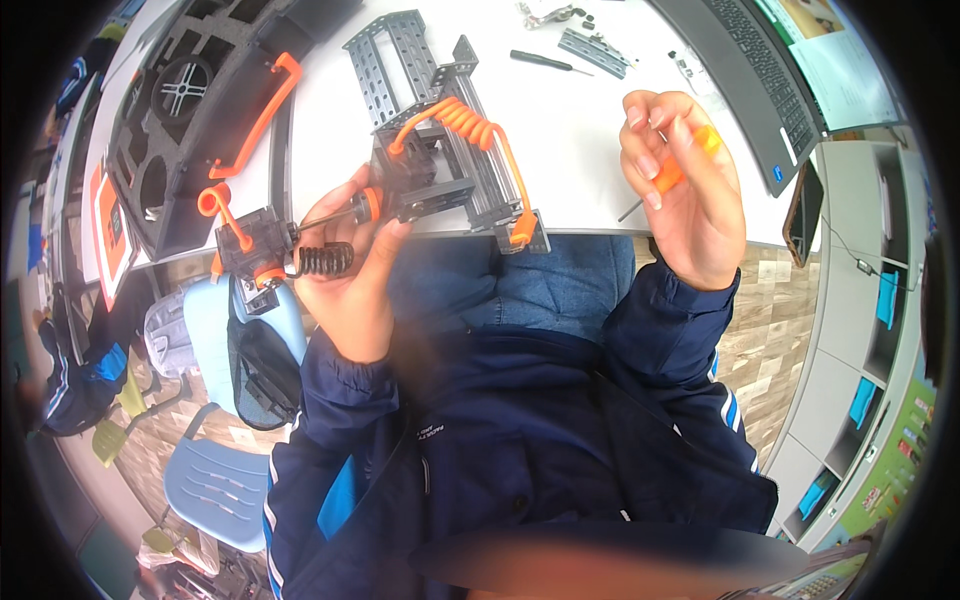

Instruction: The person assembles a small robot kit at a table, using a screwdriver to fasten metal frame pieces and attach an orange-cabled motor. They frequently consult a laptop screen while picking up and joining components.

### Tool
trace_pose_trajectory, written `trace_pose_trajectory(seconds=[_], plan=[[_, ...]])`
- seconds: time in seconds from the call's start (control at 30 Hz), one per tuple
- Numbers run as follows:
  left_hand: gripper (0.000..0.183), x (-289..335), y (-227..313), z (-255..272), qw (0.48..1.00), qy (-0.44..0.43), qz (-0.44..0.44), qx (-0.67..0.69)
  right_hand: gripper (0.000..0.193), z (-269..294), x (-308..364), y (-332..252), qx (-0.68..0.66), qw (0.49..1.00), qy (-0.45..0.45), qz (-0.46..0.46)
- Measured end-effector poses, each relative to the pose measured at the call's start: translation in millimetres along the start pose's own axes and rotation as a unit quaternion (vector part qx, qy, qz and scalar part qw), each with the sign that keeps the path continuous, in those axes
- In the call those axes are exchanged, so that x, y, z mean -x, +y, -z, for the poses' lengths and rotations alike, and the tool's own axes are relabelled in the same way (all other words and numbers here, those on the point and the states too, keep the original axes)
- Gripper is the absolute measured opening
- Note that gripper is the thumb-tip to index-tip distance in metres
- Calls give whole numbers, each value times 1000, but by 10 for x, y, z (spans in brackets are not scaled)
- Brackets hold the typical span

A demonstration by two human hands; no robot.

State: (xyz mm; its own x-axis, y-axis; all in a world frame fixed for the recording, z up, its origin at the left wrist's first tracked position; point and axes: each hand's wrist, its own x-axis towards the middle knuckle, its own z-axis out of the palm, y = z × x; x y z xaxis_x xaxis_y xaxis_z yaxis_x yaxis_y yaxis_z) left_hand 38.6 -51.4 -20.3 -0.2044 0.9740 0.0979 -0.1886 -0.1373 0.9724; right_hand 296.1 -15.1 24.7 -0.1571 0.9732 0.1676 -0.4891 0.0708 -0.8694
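My left hand [350, 300] is wrapped around the lower part of a robot-like assembly [480, 185] of dark perforated metal beams, by a thin shaft. At the shaft's left end is a black motor block [258, 238] with orange fittings. A black coiled cable [328, 259] lies across my left fingers. An orange coiled cable [465, 120] arches over the frame to an orange plug [523, 229] at its lower right. Apart from it, to the right, my right hand [705, 205] closes on a screwdriver with an orange and yellow handle [668, 178]; its thin shaft points down-left.
On the white table [560, 130] lie a black screwdriver [540, 60], a perforated metal strip [597, 52] and small parts. A foam-lined case [180, 140] with an orange handle [262, 120] stands left, a laptop [745, 80] right. A blue chair [218, 485] is at lower left.
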Motion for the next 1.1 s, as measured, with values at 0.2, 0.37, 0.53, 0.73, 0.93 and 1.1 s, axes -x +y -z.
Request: trace_pose_trajectory(seconds=[0.2, 0.37, 0.53, 0.73, 0.93, 1.1], plan=[[48, -13, -2, 26, 1000, -11, 2, 1, 16, -110, 39, 1, 94, 991, 83, -47], [49, -12, 1, 32, 1000, -14, 8, 11, 10, -275, -45, 25, 365, 928, 11, 80], [49, -16, 14, 29, 1000, -19, 9, 18, 19, -473, -226, -107, 506, 842, -63, 179], [47, -5, 21, 0, 999, -12, 6, 35, 18, -788, -560, -272, 612, 722, -255, 197], [47, -10, 38, 6, 999, -16, 5, 35, 18, -897, -805, -299, 634, 674, -318, 208], [47, -29, 33, 23, 999, -14, 22, 48, 13, -614, -780, -342, 540, 808, -142, 188]])
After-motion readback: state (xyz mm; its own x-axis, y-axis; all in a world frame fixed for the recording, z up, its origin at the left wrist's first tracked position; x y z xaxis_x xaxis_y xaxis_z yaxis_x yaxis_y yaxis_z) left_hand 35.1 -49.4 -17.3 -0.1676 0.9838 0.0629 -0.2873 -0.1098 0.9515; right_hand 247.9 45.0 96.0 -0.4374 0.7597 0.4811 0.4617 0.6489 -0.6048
